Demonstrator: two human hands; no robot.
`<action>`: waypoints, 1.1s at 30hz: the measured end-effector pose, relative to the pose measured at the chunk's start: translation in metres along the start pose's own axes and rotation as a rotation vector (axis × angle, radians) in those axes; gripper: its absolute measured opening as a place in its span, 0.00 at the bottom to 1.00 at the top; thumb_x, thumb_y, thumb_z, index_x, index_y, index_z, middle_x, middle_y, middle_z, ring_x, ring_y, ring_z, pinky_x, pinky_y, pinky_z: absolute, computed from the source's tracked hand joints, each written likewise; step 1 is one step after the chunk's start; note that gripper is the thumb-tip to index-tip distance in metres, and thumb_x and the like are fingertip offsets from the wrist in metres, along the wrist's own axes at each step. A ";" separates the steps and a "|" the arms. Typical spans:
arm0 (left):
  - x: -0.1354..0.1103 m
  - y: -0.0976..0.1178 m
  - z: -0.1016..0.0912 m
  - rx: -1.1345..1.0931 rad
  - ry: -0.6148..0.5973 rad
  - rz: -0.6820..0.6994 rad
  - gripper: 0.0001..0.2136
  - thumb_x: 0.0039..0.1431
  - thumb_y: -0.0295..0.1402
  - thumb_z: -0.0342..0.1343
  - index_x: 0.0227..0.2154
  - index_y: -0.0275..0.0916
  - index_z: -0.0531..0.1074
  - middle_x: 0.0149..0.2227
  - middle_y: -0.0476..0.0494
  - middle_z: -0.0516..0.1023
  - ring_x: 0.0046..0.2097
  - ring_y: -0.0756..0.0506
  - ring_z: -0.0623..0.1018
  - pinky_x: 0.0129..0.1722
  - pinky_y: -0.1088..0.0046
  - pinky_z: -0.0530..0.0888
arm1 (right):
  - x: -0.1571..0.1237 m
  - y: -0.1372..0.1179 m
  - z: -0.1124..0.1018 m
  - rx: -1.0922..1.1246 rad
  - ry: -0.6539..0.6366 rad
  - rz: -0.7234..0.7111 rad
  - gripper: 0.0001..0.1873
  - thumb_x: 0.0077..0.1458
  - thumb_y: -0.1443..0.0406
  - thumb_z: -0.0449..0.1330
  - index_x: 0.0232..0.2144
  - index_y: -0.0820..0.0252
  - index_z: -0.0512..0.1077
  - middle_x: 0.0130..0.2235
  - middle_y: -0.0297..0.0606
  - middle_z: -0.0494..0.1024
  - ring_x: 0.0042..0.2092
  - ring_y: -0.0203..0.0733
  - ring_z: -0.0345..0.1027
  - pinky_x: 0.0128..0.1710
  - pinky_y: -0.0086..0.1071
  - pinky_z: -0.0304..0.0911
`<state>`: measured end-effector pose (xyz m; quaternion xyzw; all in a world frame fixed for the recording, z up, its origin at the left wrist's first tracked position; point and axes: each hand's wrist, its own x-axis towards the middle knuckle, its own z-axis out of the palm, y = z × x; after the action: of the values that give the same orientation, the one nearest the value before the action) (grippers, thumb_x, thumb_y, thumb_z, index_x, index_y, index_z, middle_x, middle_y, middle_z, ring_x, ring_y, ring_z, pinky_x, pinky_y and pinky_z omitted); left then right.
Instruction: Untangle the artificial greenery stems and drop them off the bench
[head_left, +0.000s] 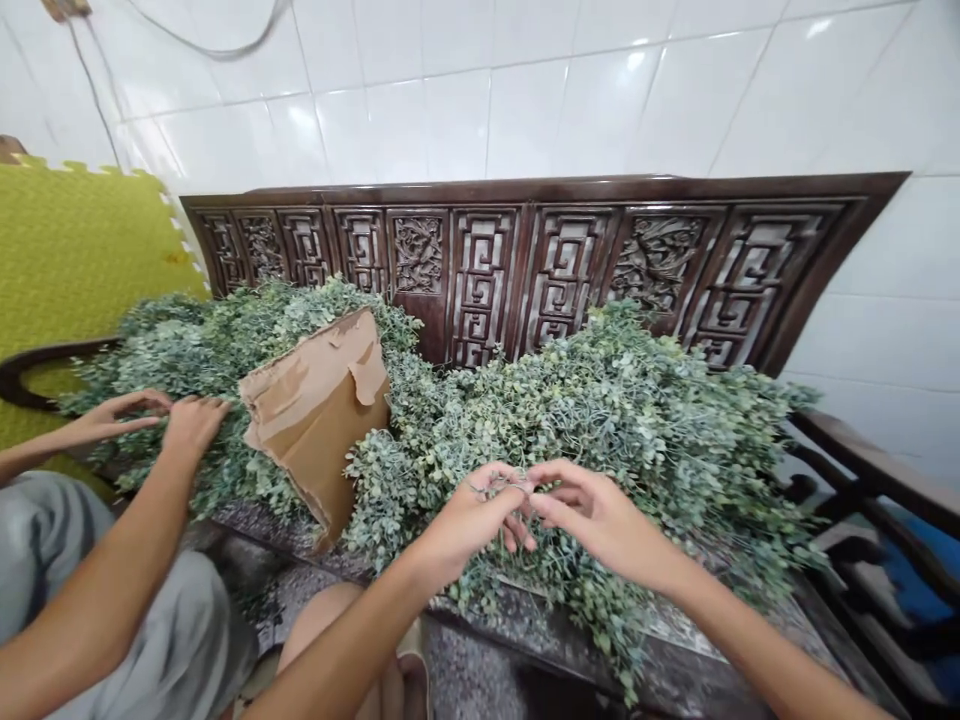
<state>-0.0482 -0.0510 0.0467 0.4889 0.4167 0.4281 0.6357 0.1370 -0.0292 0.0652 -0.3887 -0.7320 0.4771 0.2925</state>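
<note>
My left hand and my right hand meet above a large heap of artificial green foliage. Thin pale stems of the foliage run between my fingertips, and both hands pinch them. A torn brown cardboard sheet leans among the sprigs, left of my hands. Further left, a co-worker's two hands rest on the foliage, apart from mine. The heap hides much of the dark speckled stone top beneath it.
A carved dark wooden backrest stands behind the foliage, with white wall tiles above it. A yellow-green foam mat lies at the left. A dark wooden armrest runs along the right.
</note>
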 end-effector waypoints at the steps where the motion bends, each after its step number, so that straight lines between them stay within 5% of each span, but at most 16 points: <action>1: 0.001 -0.002 0.001 -0.015 0.001 -0.005 0.10 0.54 0.37 0.58 0.34 0.38 0.67 0.26 0.52 0.73 0.24 0.51 0.77 0.22 0.80 0.67 | -0.004 0.005 0.003 0.036 0.010 0.008 0.18 0.60 0.52 0.60 0.46 0.58 0.72 0.40 0.39 0.79 0.38 0.42 0.75 0.39 0.36 0.71; 4: 0.003 -0.012 0.003 -0.015 0.048 -0.059 0.10 0.52 0.35 0.59 0.33 0.39 0.66 0.27 0.52 0.72 0.26 0.51 0.77 0.21 0.79 0.67 | -0.009 0.013 0.004 0.093 0.042 0.010 0.15 0.59 0.53 0.62 0.39 0.59 0.75 0.33 0.36 0.78 0.33 0.39 0.73 0.35 0.33 0.70; 9: 0.006 -0.020 0.005 0.035 0.071 -0.101 0.13 0.49 0.35 0.63 0.35 0.40 0.65 0.31 0.51 0.70 0.30 0.50 0.74 0.21 0.78 0.67 | -0.012 0.019 -0.002 -0.038 0.057 -0.038 0.13 0.54 0.58 0.67 0.40 0.58 0.76 0.35 0.36 0.79 0.35 0.39 0.72 0.36 0.32 0.68; 16: 0.004 -0.009 -0.013 0.025 0.002 -0.080 0.31 0.42 0.25 0.69 0.50 0.42 0.63 0.43 0.47 0.69 0.39 0.52 0.73 0.41 0.72 0.72 | -0.012 0.031 -0.015 -0.287 0.093 -0.117 0.08 0.59 0.60 0.60 0.31 0.58 0.75 0.29 0.34 0.77 0.31 0.38 0.68 0.33 0.31 0.63; 21: 0.000 0.002 -0.027 0.066 -0.093 -0.087 0.22 0.48 0.28 0.66 0.47 0.38 0.68 0.42 0.42 0.74 0.43 0.47 0.75 0.42 0.69 0.71 | -0.012 0.048 -0.028 -0.296 0.086 -0.059 0.06 0.57 0.64 0.58 0.28 0.58 0.72 0.26 0.31 0.73 0.30 0.37 0.64 0.32 0.30 0.61; 25: 0.003 0.007 -0.033 0.200 0.015 -0.077 0.14 0.56 0.33 0.59 0.45 0.38 0.69 0.41 0.41 0.76 0.45 0.45 0.76 0.43 0.69 0.70 | -0.014 0.058 -0.033 -0.299 0.053 -0.039 0.06 0.56 0.65 0.56 0.28 0.58 0.71 0.28 0.32 0.73 0.31 0.37 0.64 0.33 0.30 0.60; 29: 0.009 0.000 -0.042 0.333 0.182 0.018 0.12 0.59 0.36 0.57 0.44 0.38 0.69 0.40 0.42 0.75 0.44 0.45 0.77 0.44 0.69 0.71 | -0.020 0.060 -0.034 -0.293 -0.057 -0.016 0.06 0.56 0.67 0.56 0.29 0.59 0.72 0.30 0.33 0.76 0.32 0.38 0.66 0.34 0.30 0.61; 33: 0.011 -0.006 -0.051 0.473 0.247 0.106 0.12 0.59 0.36 0.55 0.45 0.38 0.69 0.43 0.42 0.75 0.42 0.46 0.77 0.42 0.71 0.71 | -0.029 0.058 -0.026 -0.315 -0.313 -0.020 0.08 0.55 0.71 0.56 0.30 0.59 0.76 0.30 0.34 0.78 0.32 0.38 0.68 0.34 0.30 0.63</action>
<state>-0.0924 -0.0278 0.0304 0.5890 0.5533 0.4079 0.4250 0.1899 -0.0271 0.0201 -0.3434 -0.8378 0.4084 0.1156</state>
